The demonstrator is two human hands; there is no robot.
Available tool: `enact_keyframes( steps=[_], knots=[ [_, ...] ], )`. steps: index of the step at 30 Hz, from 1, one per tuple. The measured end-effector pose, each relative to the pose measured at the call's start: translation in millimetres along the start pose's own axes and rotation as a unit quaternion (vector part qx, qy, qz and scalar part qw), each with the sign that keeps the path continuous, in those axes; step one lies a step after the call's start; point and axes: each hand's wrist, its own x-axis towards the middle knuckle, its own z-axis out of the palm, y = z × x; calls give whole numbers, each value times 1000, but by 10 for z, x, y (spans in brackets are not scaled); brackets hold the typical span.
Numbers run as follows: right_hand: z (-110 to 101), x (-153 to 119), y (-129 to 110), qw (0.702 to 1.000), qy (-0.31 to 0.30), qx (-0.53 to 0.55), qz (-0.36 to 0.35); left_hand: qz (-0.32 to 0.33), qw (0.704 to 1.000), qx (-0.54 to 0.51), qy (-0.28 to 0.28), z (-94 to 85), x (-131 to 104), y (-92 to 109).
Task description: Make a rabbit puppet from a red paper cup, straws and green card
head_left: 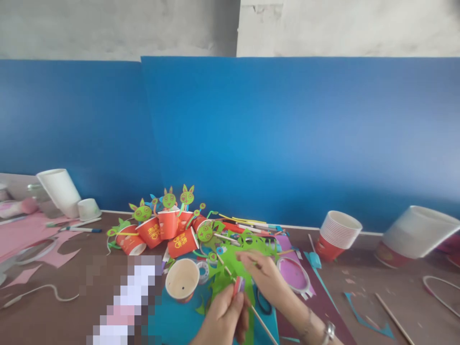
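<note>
Near the bottom middle, my left hand (226,314) is closed around a small red and purple piece (239,285). A thin wooden stick (264,325) passes beside its fingers. My right hand (260,273), with a bracelet at the wrist, is just above and to the right, its fingers extended over green cut paper (230,263). No object shows in it. An open paper cup (182,279) and a tape roll (203,271) stand left of the hands. Dark scissors (264,302) lie partly hidden under the right forearm.
Red cups (168,224) with green animal faces (187,195) cluster at the back. Stacked cups (338,232) stand on the right, near a larger stack (417,235). A purple lid-like ring (293,274), pink paper scraps (59,251), a cable (53,290) and a blue partition (287,143) surround the work area.
</note>
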Motion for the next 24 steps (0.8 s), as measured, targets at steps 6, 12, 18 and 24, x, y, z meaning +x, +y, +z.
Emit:
enact_keyframes(
  steps=[6,12,18,24],
  knots=[
    [450,340,-26,957,-172,-197,-123,4,1000,4,26,-218,-175,-116],
    [626,460,-64,922,-240,-278,-124,54,997,5,46,-280,-212,-132],
    [760,488,-26,903,-244,-316,-157,64,996,-15,51,-251,-179,-156],
    [703,465,24,941,-186,-258,-120,71,996,-20,56,-271,-199,-131]
  ],
)
